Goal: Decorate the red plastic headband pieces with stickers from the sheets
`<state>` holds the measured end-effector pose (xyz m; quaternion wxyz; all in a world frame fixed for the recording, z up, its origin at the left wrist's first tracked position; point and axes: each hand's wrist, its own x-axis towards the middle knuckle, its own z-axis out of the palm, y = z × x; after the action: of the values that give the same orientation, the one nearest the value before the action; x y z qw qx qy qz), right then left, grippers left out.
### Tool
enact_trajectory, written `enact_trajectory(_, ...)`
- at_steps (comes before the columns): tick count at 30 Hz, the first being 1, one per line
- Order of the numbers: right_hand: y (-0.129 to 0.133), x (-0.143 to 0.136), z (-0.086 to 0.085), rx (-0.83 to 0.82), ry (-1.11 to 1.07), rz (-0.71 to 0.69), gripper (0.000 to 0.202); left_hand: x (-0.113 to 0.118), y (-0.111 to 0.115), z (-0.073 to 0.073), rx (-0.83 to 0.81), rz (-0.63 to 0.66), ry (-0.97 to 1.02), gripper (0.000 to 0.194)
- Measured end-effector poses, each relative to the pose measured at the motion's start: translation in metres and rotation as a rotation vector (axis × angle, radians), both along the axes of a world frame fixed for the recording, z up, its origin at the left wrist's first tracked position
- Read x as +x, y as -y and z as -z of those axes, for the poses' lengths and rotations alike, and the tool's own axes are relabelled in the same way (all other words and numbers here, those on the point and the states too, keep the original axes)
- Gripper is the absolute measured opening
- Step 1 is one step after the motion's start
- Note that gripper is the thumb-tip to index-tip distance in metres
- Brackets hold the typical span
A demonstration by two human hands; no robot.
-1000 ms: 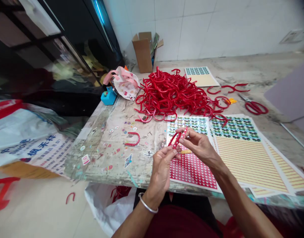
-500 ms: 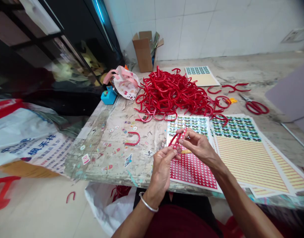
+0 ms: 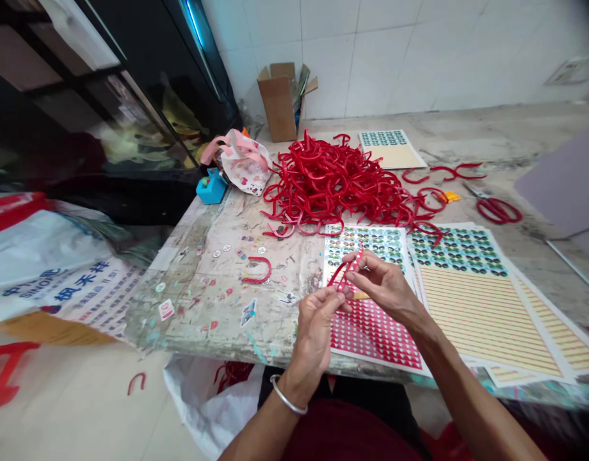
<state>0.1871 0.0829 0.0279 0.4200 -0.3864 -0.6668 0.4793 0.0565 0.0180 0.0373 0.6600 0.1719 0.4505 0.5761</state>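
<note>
My left hand (image 3: 317,323) is closed with thumb and fingers pinching a thin red curved band (image 3: 337,273). A narrow red sticker strip with white shapes (image 3: 355,261) lies against it, its upper end pinched by my right hand (image 3: 385,285). Part of the band is hidden by the strip and fingers. Beneath both hands rests a red-and-white patterned sticker sheet (image 3: 376,336), its top rows printed blue and green. One loose red U-shaped band (image 3: 260,269) lies on the table to the left of my hands.
A large heap of red bands (image 3: 333,182) sits behind my hands. Red-handled scissors (image 3: 497,208) lie to the right, above striped sticker sheets (image 3: 481,314). At the back left are a blue tape dispenser (image 3: 210,189), a fabric bag (image 3: 246,163) and a cardboard box (image 3: 278,105).
The patterned strip has turned slightly and now shows more of its white-patterned face along the band. Both hands stay in nearly the same place with their pinch kept.
</note>
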Motion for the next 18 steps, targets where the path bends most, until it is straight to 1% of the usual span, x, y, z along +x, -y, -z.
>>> enact_trajectory(4, -0.0001, -0.0002, 0.0015, 0.009, 0.011, 0.004, 0.010, 0.0008, 0.0005, -0.0007, -0.002, -0.003, 0.005, 0.004)
enact_trajectory(18, 0.0030, -0.0026, -0.0016, 0.032, 0.024, 0.036, 0.008, 0.0021, -0.0020, 0.0004, 0.014, 0.000, 0.012, 0.005)
